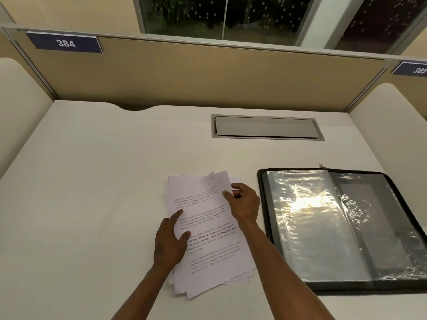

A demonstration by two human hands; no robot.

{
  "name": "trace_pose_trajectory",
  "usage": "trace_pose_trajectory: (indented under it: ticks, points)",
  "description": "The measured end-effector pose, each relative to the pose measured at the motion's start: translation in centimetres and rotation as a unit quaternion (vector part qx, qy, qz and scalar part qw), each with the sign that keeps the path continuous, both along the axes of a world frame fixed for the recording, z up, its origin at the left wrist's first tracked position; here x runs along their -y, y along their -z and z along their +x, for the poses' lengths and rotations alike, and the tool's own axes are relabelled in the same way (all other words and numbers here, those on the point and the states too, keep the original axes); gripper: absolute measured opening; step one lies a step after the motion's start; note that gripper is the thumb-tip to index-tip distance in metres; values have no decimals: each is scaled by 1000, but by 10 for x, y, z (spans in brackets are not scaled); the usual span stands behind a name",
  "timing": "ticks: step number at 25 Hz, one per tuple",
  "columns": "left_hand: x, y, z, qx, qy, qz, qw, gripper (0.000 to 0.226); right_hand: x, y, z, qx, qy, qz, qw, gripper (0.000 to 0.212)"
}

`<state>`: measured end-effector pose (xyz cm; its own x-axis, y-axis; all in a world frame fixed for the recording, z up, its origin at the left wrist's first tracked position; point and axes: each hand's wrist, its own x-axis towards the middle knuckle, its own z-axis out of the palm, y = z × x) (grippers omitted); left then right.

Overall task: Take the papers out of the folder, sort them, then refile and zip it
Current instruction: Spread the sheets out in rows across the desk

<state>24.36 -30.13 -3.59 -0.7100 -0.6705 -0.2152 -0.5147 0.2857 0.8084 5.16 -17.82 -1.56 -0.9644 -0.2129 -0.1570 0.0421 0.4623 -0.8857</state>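
Far left, a blue plate reading 384 is fixed to the tan divider panel at the back of the white counter.

The left hand lies flat on the left edge of the papers, fingers straight and a bit spread, thumb on the printed face, pressing the stack down onto the counter. The papers sit near the counter's front middle, a loose, fanned pile of printed sheets, corners sticking out unevenly at top and bottom. The top sheet is tilted, with several blocks of text, one in bold.

The right hand is at the pile's upper right edge, thumb on top of the top sheet, fingers curled behind it, pinching that edge. How many sheets it holds is not readable.

Behind the papers, a grey cable hatch is set flush in the counter, lid down.

Right of the papers, just beside the right hand but not touching the pile, the folder lies open flat on the counter: black, zip edge all round, zip pull at its top edge. Clear plastic sleeves cover the inside and glare hard; whether anything is in them is not readable.

Far right, a second blue plate reading 385, cut by the frame edge.
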Motion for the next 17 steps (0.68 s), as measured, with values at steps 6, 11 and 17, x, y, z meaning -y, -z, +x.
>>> trace_pose_trajectory:
  ticks: [6, 11, 17]
  points:
    - [1, -4, 1, 8, 3, 12, 1000, 60, -6, 2, -6, 52, 53, -67, 995, 29]
    - [0, -3, 2, 12, -6, 24, 1000, 62, -15, 2, -1, 126, 40, -139, 981, 8]
    - [-2, -6, 2, 4, -7, 23, 1000, 61, -26, 12, 15, 51, -126, -40, 990, 20]
